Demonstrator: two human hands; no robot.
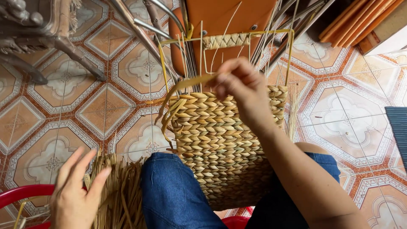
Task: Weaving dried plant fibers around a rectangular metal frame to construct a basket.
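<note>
Head view looks straight down over a seated person's lap; a partly woven basket panel point(220, 144) of pale dried grass rests upright against the knees, which are clad in blue jeans point(174, 195); its braided rows run across in herringbone bands, and the finished weave reaches up to about the level of the right hand.

Right hand point(237, 82) sits at the top edge of the weave, fingers curled in and pinched on a flat yellow-green strand point(186, 85); that strand arcs away leftward and bends down along the left border of the panel. Above the hand, thin wire uprights point(199, 55) rise from the weave to a frame rail point(224, 41) wrapped in a short length of braid; behind the frame stands an orange board point(229, 17).

Left hand point(76, 191) is low at the left, well apart from the panel; its fingers are spread wide and loose, resting on a bundle of loose dried grass point(118, 191) that lies beside the left thigh; it grips nothing that I can make out. A red plastic rim point(21, 193) curves under that wrist.

Patterned floor tiles point(106, 106) in terracotta and cream lie all around; metal chair legs point(63, 46) show at the upper left; orange rods point(356, 21) lean at the upper right.
</note>
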